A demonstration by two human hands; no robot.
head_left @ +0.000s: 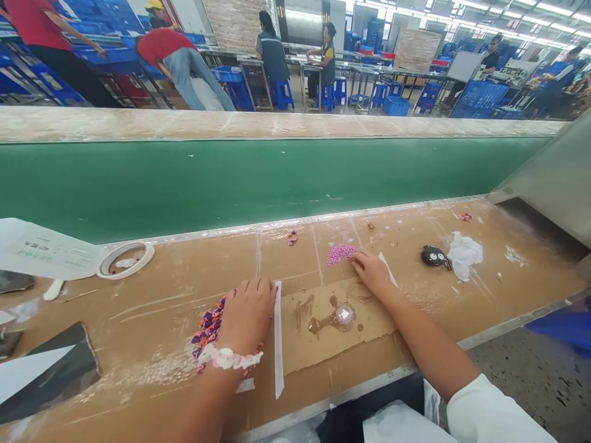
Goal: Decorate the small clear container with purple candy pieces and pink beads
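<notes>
My left hand lies palm down at the right edge of a pile of small purple and orange pieces. Its fingers are curled downward, hiding whatever is under them. At the edge of a patch of tiny pink-purple beads, my right hand has its fingertips drawn together; anything between them is too small to make out. Between the hands lies a piece of brown cardboard, with a white tape strip along its left side. A small clear, shiny blob with wet-looking brown smears sits on it.
A tape roll and a printed paper sheet are at left. A black item with eyes lies beside crumpled white tissue at right. Beyond the worktop runs a green conveyor belt; several people are farther back.
</notes>
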